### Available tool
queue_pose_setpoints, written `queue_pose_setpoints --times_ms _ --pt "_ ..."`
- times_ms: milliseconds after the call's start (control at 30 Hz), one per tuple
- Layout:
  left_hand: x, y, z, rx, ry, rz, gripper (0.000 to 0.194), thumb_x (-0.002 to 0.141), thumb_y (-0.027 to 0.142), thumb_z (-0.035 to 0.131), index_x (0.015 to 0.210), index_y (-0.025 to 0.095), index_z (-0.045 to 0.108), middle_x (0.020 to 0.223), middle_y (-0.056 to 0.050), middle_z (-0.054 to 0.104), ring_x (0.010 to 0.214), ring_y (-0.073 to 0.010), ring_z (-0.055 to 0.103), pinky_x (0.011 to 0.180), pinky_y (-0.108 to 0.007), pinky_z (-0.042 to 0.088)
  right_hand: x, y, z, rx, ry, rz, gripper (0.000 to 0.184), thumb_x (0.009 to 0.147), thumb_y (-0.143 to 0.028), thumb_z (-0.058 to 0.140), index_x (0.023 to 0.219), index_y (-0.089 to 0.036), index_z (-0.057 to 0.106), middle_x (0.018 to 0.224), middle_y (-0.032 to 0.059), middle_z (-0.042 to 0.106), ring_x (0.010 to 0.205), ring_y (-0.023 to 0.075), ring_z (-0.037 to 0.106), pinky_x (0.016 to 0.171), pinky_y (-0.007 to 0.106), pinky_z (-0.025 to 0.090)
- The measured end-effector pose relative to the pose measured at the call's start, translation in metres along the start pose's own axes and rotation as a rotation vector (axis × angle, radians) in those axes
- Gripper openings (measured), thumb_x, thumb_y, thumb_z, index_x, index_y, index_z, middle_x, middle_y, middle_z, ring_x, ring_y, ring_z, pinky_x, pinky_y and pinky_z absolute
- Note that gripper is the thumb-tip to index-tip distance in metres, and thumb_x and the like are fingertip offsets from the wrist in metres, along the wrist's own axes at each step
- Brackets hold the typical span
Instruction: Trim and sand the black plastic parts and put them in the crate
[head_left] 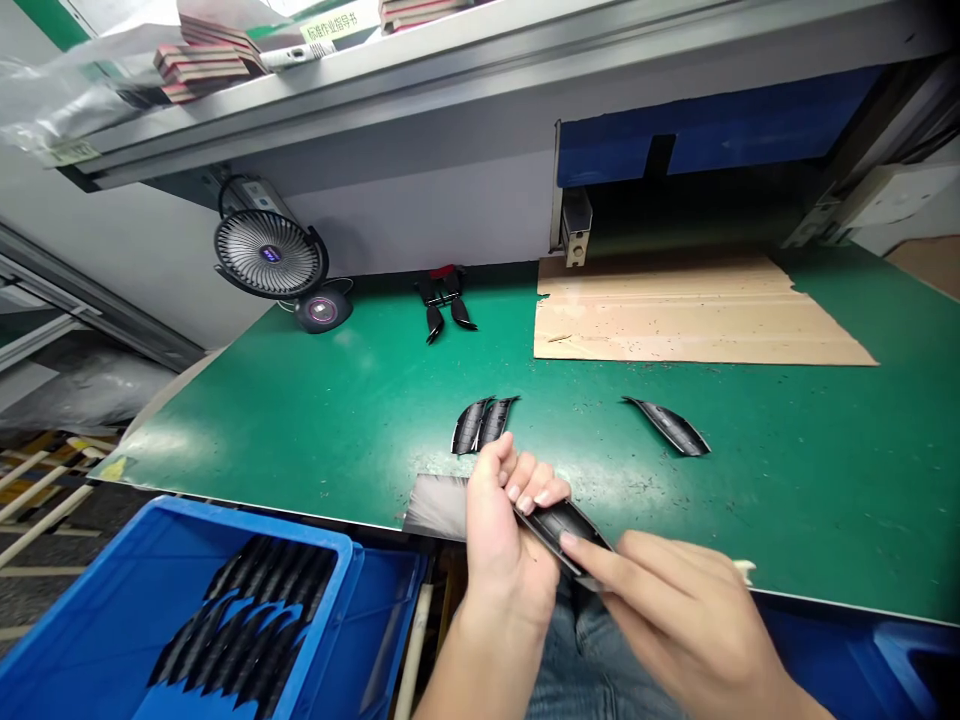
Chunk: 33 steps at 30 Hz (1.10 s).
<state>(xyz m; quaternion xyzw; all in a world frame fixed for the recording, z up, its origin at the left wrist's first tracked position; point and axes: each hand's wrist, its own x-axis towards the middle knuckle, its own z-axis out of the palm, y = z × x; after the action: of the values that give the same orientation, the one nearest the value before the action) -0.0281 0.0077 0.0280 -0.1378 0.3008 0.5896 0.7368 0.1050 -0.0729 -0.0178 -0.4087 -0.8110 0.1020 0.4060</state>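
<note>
My left hand [504, 520] and my right hand [675, 600] both grip one curved black plastic part [564, 528] at the near edge of the green table [315, 420]. The left fingers curl over its upper end. The right index finger lies along its lower edge. Just beyond my left hand lie two more black parts [481, 424] side by side, and another single black part [667, 426] rests to the right.
A blue bin [90, 640] with several black parts stands at lower left. A sheet of cardboard [675, 310] lies at the back right, black cutters with red handles [444, 300] and a small fan [271, 256] at the back. A grey shelf runs overhead.
</note>
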Motion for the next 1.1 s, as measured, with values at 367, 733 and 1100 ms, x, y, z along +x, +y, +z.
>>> queue_pose_setpoints --times_ms 367,733,1100 --pt "0.006 -0.017 -0.011 0.192 0.152 0.107 0.03 0.086 0.013 0.059 0.059 0.014 0.046 0.052 0.006 0.038 0.045 -0.0028 0.04 0.082 -0.034 0.059 0.014 -0.013 0.009 0.251 0.477 0.498 0.018 0.079 -0.023 0.072 0.096 -0.027 0.069 0.076 -0.0022 0.058 0.054 0.0085 0.05 0.043 0.021 0.039" --pt "-0.015 -0.034 -0.024 0.337 0.165 0.051 0.024 0.082 0.031 0.068 0.075 0.011 0.056 0.069 -0.006 0.062 0.074 -0.0213 0.068 0.07 -0.03 0.059 0.017 -0.017 0.009 0.164 0.497 0.603 0.008 0.079 -0.03 0.072 0.086 -0.028 0.07 0.082 -0.0033 0.067 0.055 0.0074 0.055 0.044 0.015 0.043" --pt "-0.027 -0.019 -0.028 0.693 -0.097 0.289 0.039 0.082 0.033 0.065 0.116 0.023 0.049 0.085 -0.003 0.061 0.075 -0.016 0.062 0.063 -0.024 0.053 -0.007 0.005 -0.007 0.387 0.504 0.81 0.019 0.075 -0.036 0.073 0.086 -0.021 0.074 0.073 0.0045 0.07 0.056 0.0165 0.066 0.044 0.016 0.051"
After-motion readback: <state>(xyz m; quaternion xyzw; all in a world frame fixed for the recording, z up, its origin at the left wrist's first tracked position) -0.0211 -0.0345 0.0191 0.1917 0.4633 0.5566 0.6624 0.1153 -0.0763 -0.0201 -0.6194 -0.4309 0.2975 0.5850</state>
